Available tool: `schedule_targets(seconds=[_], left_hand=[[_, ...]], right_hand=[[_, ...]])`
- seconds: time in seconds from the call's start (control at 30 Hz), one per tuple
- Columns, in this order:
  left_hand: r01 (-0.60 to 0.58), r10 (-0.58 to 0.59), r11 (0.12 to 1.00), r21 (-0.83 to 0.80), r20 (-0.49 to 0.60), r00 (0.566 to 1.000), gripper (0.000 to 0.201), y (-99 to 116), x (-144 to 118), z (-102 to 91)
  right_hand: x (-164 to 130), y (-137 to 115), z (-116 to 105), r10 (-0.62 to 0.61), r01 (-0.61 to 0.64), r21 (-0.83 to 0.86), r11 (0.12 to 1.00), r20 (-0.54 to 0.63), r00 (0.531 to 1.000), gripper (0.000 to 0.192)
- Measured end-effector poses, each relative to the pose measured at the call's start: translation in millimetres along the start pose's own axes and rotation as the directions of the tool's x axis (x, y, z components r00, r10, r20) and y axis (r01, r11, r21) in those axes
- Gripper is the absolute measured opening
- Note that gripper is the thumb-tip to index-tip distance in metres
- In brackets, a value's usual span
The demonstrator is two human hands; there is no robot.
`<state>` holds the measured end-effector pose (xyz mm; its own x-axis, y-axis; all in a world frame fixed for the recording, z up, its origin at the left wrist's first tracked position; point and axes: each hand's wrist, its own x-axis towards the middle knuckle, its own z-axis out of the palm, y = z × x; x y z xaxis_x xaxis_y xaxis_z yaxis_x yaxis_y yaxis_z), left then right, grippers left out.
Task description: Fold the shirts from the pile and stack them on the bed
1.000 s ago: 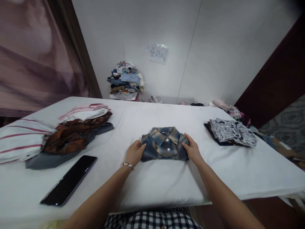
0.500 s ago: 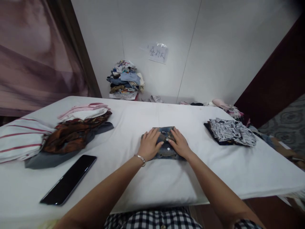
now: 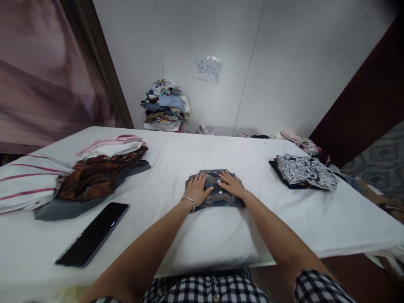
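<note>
A dark plaid shirt (image 3: 217, 196) lies folded into a compact rectangle on the white-covered table (image 3: 217, 240), its collar at the far side and white buttons down the middle. Flat on its left half rests my left hand (image 3: 196, 190), fingers spread, with a bracelet at the wrist. My right hand (image 3: 232, 184) lies on the upper right part of the shirt, fingers also stretched out. Neither hand grips the cloth. Parts of the shirt under both palms are hidden.
Left stands a loose heap of clothes (image 3: 91, 179), with a striped garment (image 3: 28, 181) beside it and a black phone (image 3: 93, 233) nearer me. Folded black-and-white patterned clothing (image 3: 306, 170) lies at right. A tall clothes pile (image 3: 167, 105) stands behind the table, below a paper sign (image 3: 208, 70).
Both hands have shifted slightly over the shirt, the right one now lying flatter across its upper right. The shirt's collar and sides look more spread out.
</note>
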<state>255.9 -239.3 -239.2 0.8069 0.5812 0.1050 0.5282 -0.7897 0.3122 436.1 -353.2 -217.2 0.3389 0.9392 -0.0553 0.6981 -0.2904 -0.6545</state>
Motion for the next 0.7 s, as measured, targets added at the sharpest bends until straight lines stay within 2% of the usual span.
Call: schedule_targets(seconds=[0.03,0.1,0.13,0.2,0.23,0.27,0.3,0.33,0.4,0.43,0.5,0.57,0.63,0.7], left_hand=[[0.003,-0.003,1.000,-0.007,0.007,1.000,0.073,0.0,0.4,-0.3],[0.011,-0.011,1.000,-0.027,0.022,1.000,0.073,-0.2,1.0,-1.3],[0.015,-0.014,0.999,-0.036,0.029,0.999,0.072,-0.3,1.2,-2.0],[0.022,-0.020,0.999,-0.050,0.039,0.999,0.071,-0.6,1.6,-3.0],[0.023,-0.021,0.998,-0.055,0.041,0.999,0.071,-0.8,1.9,-3.2],[0.023,-0.021,0.998,-0.060,0.041,0.999,0.071,-0.9,2.1,-3.1],[0.023,-0.020,0.998,-0.065,0.040,0.999,0.072,-1.0,2.4,-2.8],[0.023,-0.020,0.997,-0.070,0.038,0.999,0.072,-1.1,2.7,-2.3],[0.027,-0.024,0.996,-0.080,0.037,0.999,0.073,-1.0,3.4,-1.2],[0.029,-0.026,0.996,-0.085,0.040,0.999,0.074,-0.9,4.0,-0.9],[0.036,-0.032,0.994,-0.102,0.050,0.998,0.074,-0.6,5.8,-1.5],[0.053,-0.045,0.989,-0.136,0.063,0.997,0.071,-0.8,9.1,-4.5],[0.057,-0.045,0.983,-0.176,0.070,0.996,0.064,-1.7,13.1,-10.6],[0.024,-0.014,0.978,-0.208,0.047,0.999,0.056,-3.1,15.5,-19.7]], right_hand=[[-1.2,0.8,-4.2,0.004,0.001,0.139,0.990,-0.034,0.999,0.057],[-9.1,2.5,-12.5,0.061,0.021,0.419,0.908,-0.183,0.981,0.054],[-16.4,3.1,-15.3,0.118,0.053,0.519,0.853,-0.292,0.949,0.052],[-38.1,2.2,-15.4,0.233,0.153,0.610,0.778,-0.506,0.830,0.044],[-52.0,0.2,-11.8,0.270,0.200,0.628,0.752,-0.570,0.776,0.041],[-67.2,-3.1,-5.9,0.297,0.236,0.656,0.717,-0.593,0.749,0.038],[-82.8,-7.7,2.0,0.318,0.251,0.704,0.665,-0.571,0.757,0.036],[-97.9,-13.6,11.3,0.338,0.234,0.769,0.596,-0.504,0.795,0.036],[-123.3,-27.7,30.8,0.368,0.096,0.902,0.422,-0.267,0.891,0.039],[-132.1,-34.8,39.3,0.374,0.001,0.945,0.327,-0.130,0.918,0.039],[-140.9,-46.5,50.9,0.375,-0.165,0.976,0.144,0.101,0.921,0.036],[-139.5,-53.3,54.9,0.371,-0.244,0.970,-0.001,0.227,0.900,0.029],[-131.8,-56.0,54.3,0.363,-0.251,0.963,-0.094,0.268,0.892,0.026],[-121.7,-57.4,53.3,0.371,-0.217,0.963,-0.159,0.262,0.891,0.027]])
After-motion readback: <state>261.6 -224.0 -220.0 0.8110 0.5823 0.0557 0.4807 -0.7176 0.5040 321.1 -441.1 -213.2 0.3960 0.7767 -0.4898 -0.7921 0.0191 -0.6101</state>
